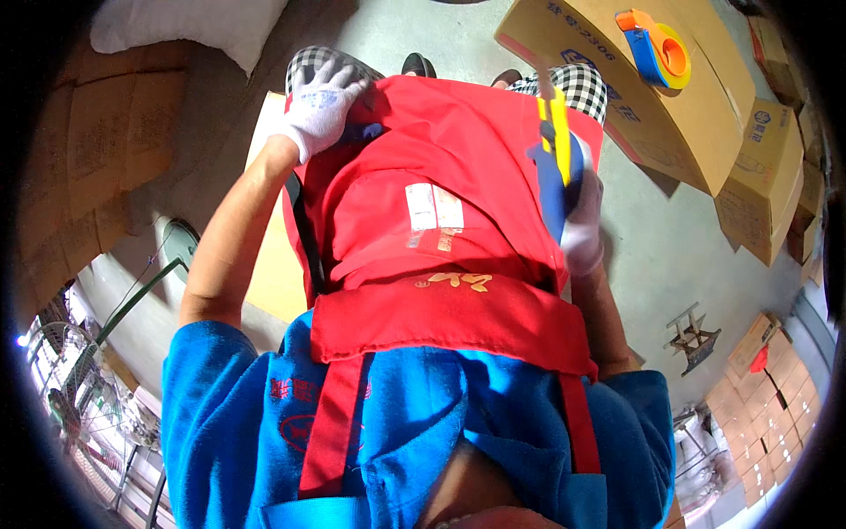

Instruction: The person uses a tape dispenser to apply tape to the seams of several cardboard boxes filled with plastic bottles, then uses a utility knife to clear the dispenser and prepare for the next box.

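Observation:
My left hand [322,108], in a white glove, lies on my left knee over checked trousers, with its fingers spread and nothing in them. My right hand [582,207], in a white glove with a blue palm, is closed round a yellow and black utility knife [556,137] above my right thigh. The knife points away from me; its blade end is blurred. A red apron [397,212] covers my lap. Ahead to the right, a blue and orange tape dispenser [654,55] with a yellow roll rests on a large cardboard carton [705,115].
A smaller carton [760,167] stands beside the large one. Brown cardboard [106,159] fills the left side, with a white sack [185,26] at far left. A fan [75,375] is at lower left. A small stool [693,342] and stacked boxes [767,414] are at right.

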Demonstrator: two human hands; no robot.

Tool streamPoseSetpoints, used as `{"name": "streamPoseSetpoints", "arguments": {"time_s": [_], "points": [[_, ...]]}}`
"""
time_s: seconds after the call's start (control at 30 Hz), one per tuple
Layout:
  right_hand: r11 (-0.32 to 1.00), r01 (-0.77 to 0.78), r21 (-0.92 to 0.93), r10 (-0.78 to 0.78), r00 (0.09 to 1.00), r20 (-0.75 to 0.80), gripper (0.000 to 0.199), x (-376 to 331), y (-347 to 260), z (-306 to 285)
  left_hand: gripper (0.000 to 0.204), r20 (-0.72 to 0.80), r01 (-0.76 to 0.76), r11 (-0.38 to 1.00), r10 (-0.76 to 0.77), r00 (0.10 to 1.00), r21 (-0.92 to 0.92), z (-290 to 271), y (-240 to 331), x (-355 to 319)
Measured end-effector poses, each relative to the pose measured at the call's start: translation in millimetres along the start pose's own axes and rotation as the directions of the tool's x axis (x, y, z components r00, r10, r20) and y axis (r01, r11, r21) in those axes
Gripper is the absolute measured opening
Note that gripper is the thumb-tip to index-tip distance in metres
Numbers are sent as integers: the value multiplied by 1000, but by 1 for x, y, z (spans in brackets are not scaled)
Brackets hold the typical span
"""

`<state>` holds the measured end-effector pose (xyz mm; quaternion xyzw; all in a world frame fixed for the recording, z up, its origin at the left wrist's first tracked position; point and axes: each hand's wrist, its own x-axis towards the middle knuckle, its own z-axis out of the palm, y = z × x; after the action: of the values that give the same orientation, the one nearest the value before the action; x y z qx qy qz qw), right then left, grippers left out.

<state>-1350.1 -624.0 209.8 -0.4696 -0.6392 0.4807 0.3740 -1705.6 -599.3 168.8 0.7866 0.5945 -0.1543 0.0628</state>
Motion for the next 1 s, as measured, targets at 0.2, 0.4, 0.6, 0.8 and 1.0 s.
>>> {"name": "streamPoseSetpoints", "arguments": {"time_s": [0.2, 0.4, 0.6, 0.8, 1.0], "points": [[935, 69, -348, -15, 988, 153, 12, 24, 25, -14, 28, -136, -97, 424, -61, 989, -900, -13, -24, 7], [978, -210, 3, 207, 968, 140, 17, 16, 25, -19, 47, 188, 262, 378, -223, 957, -888, -5, -43, 43], [911, -275, 307, 261, 961, 89, 27, 5, 23, -22, 48, -333, 352, 828, -512, 792, -436, -15, -31, 61], [755, -239, 610, 298, 955, 6, 41, 25, 7, 6, 44, 126, 38, -429, -177, 976, -903, -58, 38, 62], [950, 191, -246, -152, 974, 169, 41, 62, -23, 19, 41, 92, 84, -815, 38, 995, -573, -28, 116, 47]]}}
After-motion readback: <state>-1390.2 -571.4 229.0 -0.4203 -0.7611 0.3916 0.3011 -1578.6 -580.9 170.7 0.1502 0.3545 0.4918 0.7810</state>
